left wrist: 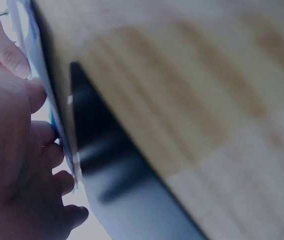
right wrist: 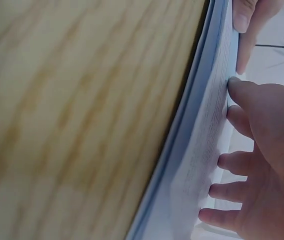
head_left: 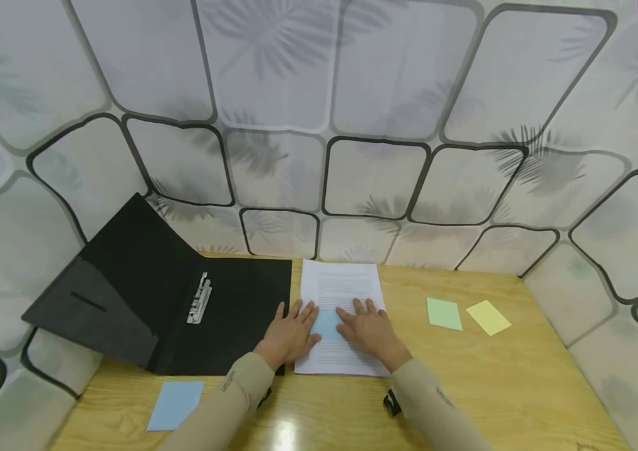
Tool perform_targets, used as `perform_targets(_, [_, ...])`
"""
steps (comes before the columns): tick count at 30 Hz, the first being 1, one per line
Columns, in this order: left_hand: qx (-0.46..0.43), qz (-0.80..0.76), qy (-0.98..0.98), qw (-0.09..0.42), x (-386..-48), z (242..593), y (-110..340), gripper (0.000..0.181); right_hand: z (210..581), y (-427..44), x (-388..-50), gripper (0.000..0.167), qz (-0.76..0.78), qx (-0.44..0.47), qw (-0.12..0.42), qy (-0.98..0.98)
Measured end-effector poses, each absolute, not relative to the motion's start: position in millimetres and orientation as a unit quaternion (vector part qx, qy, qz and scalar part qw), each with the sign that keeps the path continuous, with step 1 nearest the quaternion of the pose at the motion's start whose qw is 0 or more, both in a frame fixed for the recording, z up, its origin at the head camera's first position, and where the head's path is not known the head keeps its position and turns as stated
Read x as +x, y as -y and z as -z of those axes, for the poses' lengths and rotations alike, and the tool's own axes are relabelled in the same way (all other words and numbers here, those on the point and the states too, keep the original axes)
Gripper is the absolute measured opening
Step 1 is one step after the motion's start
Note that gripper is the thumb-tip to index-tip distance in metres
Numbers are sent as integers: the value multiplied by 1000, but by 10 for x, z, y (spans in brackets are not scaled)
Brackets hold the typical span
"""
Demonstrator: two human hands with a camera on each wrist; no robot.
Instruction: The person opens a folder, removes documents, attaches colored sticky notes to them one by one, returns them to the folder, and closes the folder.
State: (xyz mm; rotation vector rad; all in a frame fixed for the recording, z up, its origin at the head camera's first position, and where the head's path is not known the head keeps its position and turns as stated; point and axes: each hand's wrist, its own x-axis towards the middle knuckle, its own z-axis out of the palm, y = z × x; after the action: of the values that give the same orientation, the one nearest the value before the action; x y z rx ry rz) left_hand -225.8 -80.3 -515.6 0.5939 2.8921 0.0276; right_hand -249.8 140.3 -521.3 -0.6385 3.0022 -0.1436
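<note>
Here, both hands (head_left: 289, 337) (head_left: 371, 333) spread flat, blue note (head_left: 327, 324) between, printed paper (head_left: 343, 283) beneath, wording too small to read

Head view forward-down from above, wrist views close-up, both hands (head_left: 289, 335) (head_left: 368, 331) in all.
</note>
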Motion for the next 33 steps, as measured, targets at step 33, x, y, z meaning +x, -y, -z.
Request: perform_targets(33, [207, -33, -971, 112, -2327, 5172, 799, 69, 5116, -2755, -2754, 69, 161, 10, -5, -987])
